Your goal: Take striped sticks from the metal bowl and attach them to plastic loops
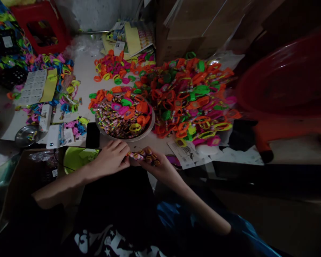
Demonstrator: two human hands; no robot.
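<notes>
My right hand [160, 167] is closed around a bunch of small wrapped candy rolls [149, 157], their brown round ends showing. One pink-and-white candy roll [136, 155] points left out of the bunch. Its tip meets the fingers of my left hand [114, 157], which are bent together in a pinch. Just beyond both hands stands a round bowl [153, 123], heaped with more candy rolls [109, 119] and some bright plastic toy watches [135, 127].
A large pile of toy watches [192, 100] spreads right of the bowl. A phone [92, 135], a white power bank [52, 136] and a small metal dish [27, 136] lie left. A red basin [286, 78] stands right; a cardboard box [195, 32] is behind.
</notes>
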